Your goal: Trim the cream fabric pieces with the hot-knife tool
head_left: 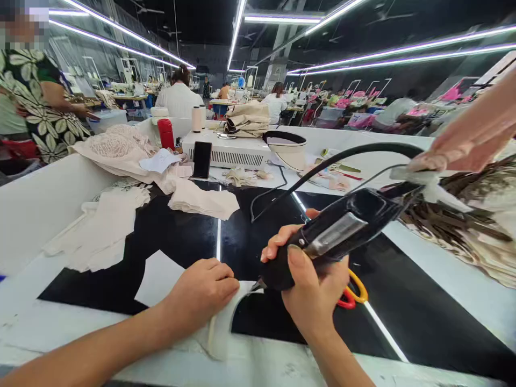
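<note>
My right hand (312,285) is wrapped round a black handheld power tool (338,231) with a cable at its rear. The tool's narrow metal tip touches the edge of a white fabric piece (159,277) lying on the black sheet (181,236). My left hand (207,293) presses on this fabric just left of the tip, its fingers curled and pressed together. Scissors with orange and red handles (358,287) lie beside my right hand, partly hidden behind it.
Another person's hand (451,145) reaches in at the right near the tool's rear. White fabric pieces (107,226), a phone (202,159), a red bottle (165,134), a visor (287,148) and a fabric pile (463,215) surround the black sheet. A person in patterned clothing (36,102) stands far left.
</note>
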A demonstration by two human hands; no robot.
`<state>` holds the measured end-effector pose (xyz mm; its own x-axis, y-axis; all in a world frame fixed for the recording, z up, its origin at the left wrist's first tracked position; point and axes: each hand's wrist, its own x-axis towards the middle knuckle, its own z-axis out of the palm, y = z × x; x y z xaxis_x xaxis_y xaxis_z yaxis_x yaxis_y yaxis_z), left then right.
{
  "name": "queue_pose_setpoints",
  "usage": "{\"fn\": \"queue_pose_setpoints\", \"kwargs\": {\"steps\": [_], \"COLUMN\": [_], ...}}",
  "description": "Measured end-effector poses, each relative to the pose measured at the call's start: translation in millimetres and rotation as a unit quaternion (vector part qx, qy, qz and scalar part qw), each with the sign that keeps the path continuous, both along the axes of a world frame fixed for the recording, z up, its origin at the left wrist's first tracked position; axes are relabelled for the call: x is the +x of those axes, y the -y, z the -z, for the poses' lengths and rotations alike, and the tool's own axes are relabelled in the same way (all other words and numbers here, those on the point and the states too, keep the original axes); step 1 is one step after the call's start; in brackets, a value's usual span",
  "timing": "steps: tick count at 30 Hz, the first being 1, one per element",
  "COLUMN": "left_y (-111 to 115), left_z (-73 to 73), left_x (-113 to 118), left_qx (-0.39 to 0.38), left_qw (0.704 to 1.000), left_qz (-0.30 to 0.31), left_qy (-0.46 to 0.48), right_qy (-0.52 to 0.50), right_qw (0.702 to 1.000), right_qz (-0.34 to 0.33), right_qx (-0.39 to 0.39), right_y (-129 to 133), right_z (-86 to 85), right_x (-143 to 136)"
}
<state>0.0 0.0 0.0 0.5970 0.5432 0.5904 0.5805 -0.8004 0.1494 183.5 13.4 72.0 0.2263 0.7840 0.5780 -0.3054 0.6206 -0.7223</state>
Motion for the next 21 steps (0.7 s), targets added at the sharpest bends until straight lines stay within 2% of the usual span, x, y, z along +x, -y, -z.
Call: {"fn": "queue_pose_setpoints", "kwargs": {"steps": [7, 21], "left_y": [-2.8, -0.3], "left_z": [-0.2, -5.5], "left_x": [-5.2, -3.7], "left_qx": [-0.013, -0.004], "left_qw": [1.0, 1.0], "left_qz": [0.001, -0.005], "left_qy": [-0.006, -0.004], "right_qy": [-0.002, 0.029], "right_qw": [0.999, 0.996], "right_qz": [0.046, 0.073], "right_qx": [-0.005, -0.039], "right_y": [-3.9, -3.6], "right_z": [-1.2, 3.1], "right_x": [8.5, 11.4]}}
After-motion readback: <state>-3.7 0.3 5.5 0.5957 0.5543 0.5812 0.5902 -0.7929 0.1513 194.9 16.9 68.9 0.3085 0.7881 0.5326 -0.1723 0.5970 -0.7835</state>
